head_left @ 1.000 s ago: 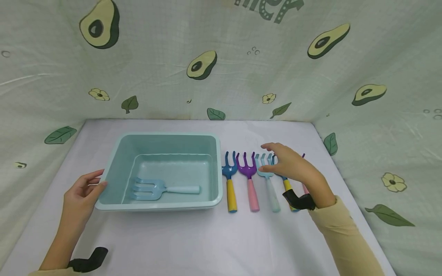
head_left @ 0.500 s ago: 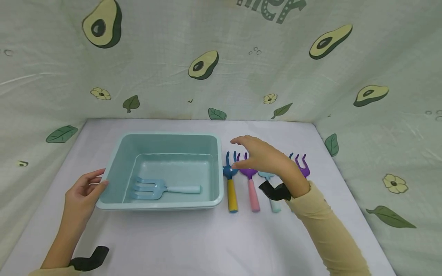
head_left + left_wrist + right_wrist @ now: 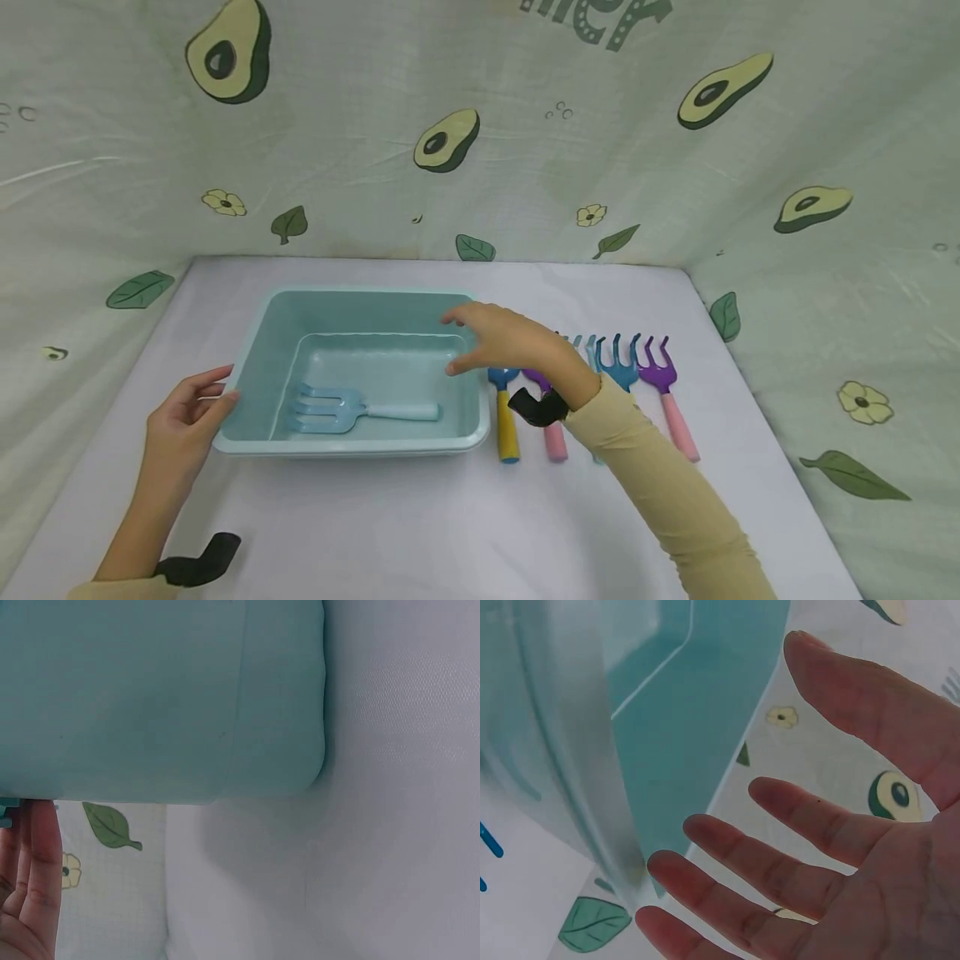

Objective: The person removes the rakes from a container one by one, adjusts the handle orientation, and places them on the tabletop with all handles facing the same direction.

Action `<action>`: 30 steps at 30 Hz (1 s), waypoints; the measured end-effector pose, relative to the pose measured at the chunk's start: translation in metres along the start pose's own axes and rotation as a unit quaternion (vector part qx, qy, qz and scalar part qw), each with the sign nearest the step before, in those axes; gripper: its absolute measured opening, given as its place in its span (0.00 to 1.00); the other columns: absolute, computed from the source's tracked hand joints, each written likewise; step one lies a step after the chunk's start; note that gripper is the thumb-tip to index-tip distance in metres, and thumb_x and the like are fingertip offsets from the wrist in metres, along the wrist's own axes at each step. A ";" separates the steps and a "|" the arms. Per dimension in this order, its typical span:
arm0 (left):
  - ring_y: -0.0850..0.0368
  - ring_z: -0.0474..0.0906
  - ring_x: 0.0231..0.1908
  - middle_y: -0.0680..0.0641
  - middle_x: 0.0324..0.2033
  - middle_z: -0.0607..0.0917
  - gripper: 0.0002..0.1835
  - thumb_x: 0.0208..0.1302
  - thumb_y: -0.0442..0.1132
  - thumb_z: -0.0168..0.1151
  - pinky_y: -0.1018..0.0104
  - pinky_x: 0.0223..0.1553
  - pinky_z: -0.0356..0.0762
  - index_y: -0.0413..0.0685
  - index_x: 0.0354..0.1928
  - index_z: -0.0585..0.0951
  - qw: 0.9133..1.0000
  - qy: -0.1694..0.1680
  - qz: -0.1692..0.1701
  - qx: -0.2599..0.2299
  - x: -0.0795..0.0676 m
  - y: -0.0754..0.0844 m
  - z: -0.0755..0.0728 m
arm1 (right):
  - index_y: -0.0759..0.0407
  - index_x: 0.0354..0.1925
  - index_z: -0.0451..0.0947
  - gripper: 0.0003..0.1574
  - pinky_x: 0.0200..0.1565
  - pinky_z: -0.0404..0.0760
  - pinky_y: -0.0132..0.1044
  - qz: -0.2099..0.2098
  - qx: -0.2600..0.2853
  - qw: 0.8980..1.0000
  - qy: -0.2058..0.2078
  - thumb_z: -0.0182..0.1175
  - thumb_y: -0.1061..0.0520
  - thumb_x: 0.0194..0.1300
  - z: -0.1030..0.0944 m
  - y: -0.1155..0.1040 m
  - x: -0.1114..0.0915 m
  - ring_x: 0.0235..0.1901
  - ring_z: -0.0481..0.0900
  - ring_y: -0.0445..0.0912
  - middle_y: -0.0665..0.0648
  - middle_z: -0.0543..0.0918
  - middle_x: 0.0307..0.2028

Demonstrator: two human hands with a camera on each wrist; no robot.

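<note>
A light teal plastic bin [image 3: 375,447] stands on the white table, with a light blue hand fork [image 3: 337,410] lying inside it. My left hand [image 3: 183,421] holds the bin's left rim, thumb at the rim and fingers against the outside; in the left wrist view the fingers [image 3: 41,862] reach the rim edge. Over the bin's right end, my right hand [image 3: 502,337] is spread with thumb and fingers apart, holding nothing. Beneath that forearm, a row of hand forks is partly hidden; a purple-and-pink hand fork [image 3: 663,379] shows at its right end.
Other forks in the row include a blue one with a yellow handle [image 3: 507,425] beside the bin and a blue fork head [image 3: 618,367]. Avocado-print cloth [image 3: 360,217] hangs behind and beside the white table [image 3: 390,533].
My right hand has moved left from above the forks to over the bin's right end, uncovering the rightmost forks. My left hand stays at the bin's rim. The view has shifted slightly.
</note>
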State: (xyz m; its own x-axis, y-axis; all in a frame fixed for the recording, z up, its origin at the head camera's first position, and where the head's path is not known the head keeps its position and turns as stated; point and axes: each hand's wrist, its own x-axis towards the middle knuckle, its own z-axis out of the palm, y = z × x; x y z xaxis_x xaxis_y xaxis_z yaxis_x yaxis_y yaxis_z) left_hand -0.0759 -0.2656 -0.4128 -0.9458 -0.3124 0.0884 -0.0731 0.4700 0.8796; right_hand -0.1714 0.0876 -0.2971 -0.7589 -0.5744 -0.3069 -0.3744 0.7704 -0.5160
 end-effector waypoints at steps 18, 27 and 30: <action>0.79 0.74 0.32 0.70 0.36 0.73 0.24 0.64 0.41 0.58 0.88 0.32 0.72 0.45 0.62 0.70 1.000 0.003 0.001 0.015 0.000 0.000 0.001 | 0.56 0.64 0.65 0.41 0.57 0.72 0.40 -0.006 -0.046 0.994 -0.097 0.66 0.46 0.55 0.033 -0.027 0.071 0.60 0.69 0.47 0.56 0.71 0.62; 0.79 0.75 0.31 0.69 0.36 0.74 0.24 0.64 0.40 0.58 0.87 0.32 0.73 0.45 0.62 0.70 1.000 0.001 0.001 0.007 0.000 -0.001 0.001 | 0.55 0.64 0.65 0.40 0.58 0.70 0.41 0.018 -0.055 0.989 -0.138 0.66 0.47 0.56 0.053 -0.035 0.098 0.63 0.66 0.46 0.52 0.67 0.64; 0.79 0.75 0.31 0.69 0.36 0.74 0.24 0.64 0.39 0.58 0.87 0.32 0.73 0.45 0.62 0.70 1.000 0.001 0.002 0.005 0.000 -0.001 0.001 | 0.55 0.63 0.66 0.39 0.56 0.71 0.40 0.020 -0.066 0.987 -0.145 0.66 0.46 0.55 0.061 -0.036 0.105 0.61 0.68 0.45 0.51 0.69 0.63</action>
State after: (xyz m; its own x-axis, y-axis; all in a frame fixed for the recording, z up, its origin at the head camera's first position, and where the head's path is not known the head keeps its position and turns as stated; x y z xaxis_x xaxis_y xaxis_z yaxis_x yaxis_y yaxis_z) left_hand -0.0765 -0.2649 -0.4144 -0.9455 -0.3118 0.0937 -0.0718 0.4804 0.8741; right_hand -0.2052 -0.0177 -0.3593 -0.5965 -0.5838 -0.5508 -0.4285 0.8119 -0.3965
